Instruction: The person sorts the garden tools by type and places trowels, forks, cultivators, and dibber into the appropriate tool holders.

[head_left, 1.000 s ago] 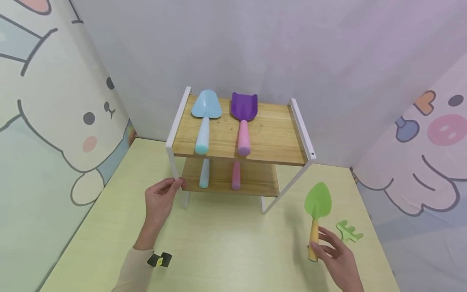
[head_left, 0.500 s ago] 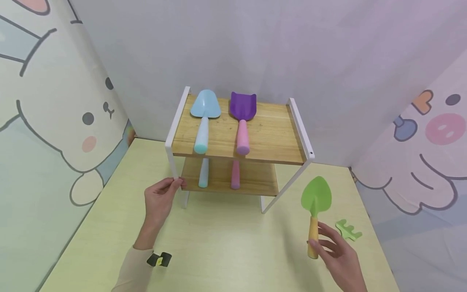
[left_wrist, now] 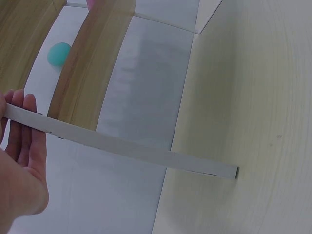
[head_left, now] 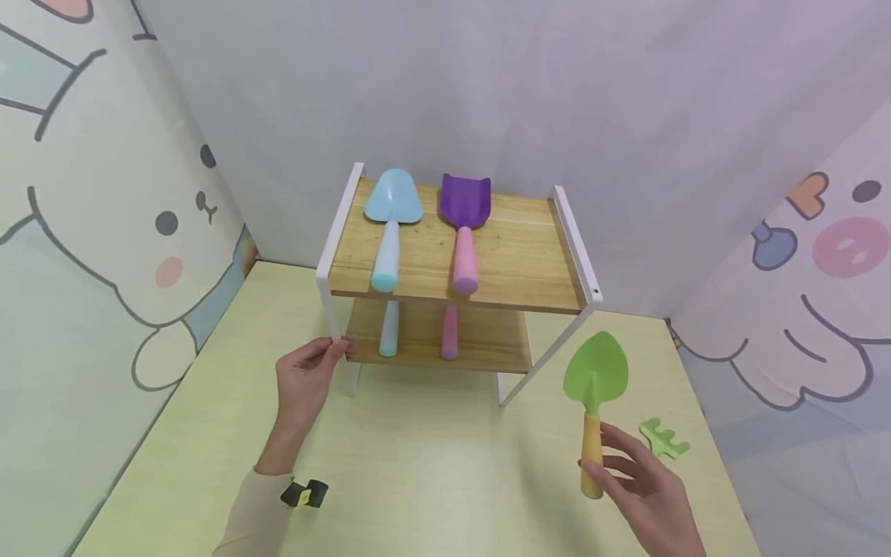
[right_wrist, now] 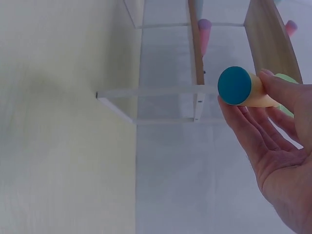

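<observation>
My right hand (head_left: 643, 487) grips the yellow handle of a green hand trowel (head_left: 596, 371), blade pointing up, in the air right of the rack. In the right wrist view the handle's blue end (right_wrist: 234, 86) faces the camera between thumb and fingers. With my left hand (head_left: 306, 379) I pinch the white front left leg (left_wrist: 122, 144) of a two-tier wooden rack (head_left: 522, 255). On its top shelf lie a light blue trowel (head_left: 394, 199) and a purple shovel (head_left: 465, 203) with a pink handle. The lower shelf holds a blue handle (head_left: 389, 329) and a pink handle (head_left: 450, 333); their heads are hidden.
A small green rake head (head_left: 664, 439) lies on the pale table (head_left: 431, 480) beyond my right hand; its handle is hidden. Cloth walls with cartoon animals enclose the table at the back and both sides.
My right hand has shifted the green trowel slightly left and up, towards the rack, and its blade faces me more. The left hand stays on the rack leg.
</observation>
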Available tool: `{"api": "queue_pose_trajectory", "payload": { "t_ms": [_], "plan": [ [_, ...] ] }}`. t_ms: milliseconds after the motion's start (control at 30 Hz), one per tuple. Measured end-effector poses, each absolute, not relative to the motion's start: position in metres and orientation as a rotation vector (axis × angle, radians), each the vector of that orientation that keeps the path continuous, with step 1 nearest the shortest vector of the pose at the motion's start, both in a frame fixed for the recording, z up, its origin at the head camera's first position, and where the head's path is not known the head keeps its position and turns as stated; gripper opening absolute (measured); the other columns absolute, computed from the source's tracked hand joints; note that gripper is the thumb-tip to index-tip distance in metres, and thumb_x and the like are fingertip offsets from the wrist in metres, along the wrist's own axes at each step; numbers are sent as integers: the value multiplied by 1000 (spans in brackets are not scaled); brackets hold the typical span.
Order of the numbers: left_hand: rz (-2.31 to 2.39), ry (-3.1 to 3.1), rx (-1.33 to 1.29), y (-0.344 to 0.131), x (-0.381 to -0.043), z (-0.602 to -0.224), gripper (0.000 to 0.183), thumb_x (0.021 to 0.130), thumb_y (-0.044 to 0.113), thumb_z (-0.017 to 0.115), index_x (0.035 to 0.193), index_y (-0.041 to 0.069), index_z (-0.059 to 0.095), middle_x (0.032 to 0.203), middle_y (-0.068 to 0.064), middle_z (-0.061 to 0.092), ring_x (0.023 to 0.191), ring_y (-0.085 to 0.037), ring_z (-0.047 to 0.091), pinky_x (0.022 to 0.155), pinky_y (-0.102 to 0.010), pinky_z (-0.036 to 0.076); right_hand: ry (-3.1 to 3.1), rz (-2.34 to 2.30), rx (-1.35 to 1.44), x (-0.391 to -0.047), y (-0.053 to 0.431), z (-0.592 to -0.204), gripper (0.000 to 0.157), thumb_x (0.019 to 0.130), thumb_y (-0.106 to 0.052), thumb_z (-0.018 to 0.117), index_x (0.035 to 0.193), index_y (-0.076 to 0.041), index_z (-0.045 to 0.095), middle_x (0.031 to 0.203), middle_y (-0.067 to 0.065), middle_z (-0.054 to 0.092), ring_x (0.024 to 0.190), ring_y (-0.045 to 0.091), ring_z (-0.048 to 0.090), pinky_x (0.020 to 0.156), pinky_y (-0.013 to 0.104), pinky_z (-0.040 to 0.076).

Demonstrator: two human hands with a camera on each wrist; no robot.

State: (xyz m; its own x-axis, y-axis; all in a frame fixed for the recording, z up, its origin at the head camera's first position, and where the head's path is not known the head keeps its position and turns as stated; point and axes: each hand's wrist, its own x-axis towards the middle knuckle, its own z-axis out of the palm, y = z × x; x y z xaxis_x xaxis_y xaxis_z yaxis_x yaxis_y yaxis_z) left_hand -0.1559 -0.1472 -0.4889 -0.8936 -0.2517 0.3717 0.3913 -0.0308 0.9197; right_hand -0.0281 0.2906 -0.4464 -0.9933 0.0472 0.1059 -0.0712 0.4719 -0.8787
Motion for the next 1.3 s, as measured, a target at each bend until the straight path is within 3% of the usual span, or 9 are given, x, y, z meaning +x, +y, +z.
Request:
{"api": "queue_pose_trajectory", "payload": {
  "t_ms": [433, 767, 933, 1300],
  "plan": [
    [-1980, -1795, -148, -147, -156, -489, 5, 93, -13, 67, 93, -17, 71, 89, -2, 79, 81, -9, 76, 78, -19, 56, -2630, 1460, 270, -26, 278, -420, 55, 88, 3, 78, 139, -9, 61, 116, 0, 72, 92, 15, 76, 71, 30, 62],
    [-1950, -1835, -94, -146, -155, -489, 5, 93, -11, 69, 93, -14, 73, 87, 4, 78, 80, -9, 75, 78, -20, 56, -2577, 1415, 483, -35, 268, -397, 60, 82, 11, 80, 138, -7, 63, 115, 0, 73, 89, 12, 76, 67, 26, 61],
    [-1915, -1874, -64, -147, -155, -489, 7, 94, -9, 69, 95, -14, 73, 86, 5, 78, 80, -8, 75, 79, -19, 56, -2575, 1430, 559, -43, 263, -384, 60, 83, 10, 79, 138, -8, 63, 122, -4, 72, 96, 11, 74, 70, 27, 61],
    [-1948, -1849, -79, -146, -155, -490, 7, 94, -10, 69, 95, -15, 73, 87, 0, 78, 80, -10, 75, 80, -20, 57, -2586, 1635, 573, -59, 251, -352, 57, 88, 9, 76, 141, -7, 61, 121, 2, 72, 88, 22, 77, 69, 32, 62]
  ]
}}
